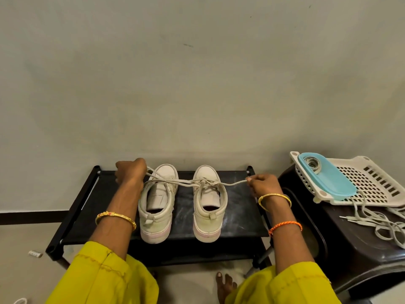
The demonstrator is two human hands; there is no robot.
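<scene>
While the black rack [241,207] carries the pale pair side by side, toes to the wall, work centres on the right shoe [208,220]. Its lace [232,183] is crossed over the tongue and drawn taut both ways. The left hand [130,173] has its grip curled round one end above the left shoe [153,222]; the right hand [263,185] pinches the other. Judgement: first knot tightening, bow outstanding. A brown stool [350,249] to the right bears a basket [377,181], blue tray [328,176] and loose laces [383,224], well apart, obstructing nothing.
</scene>
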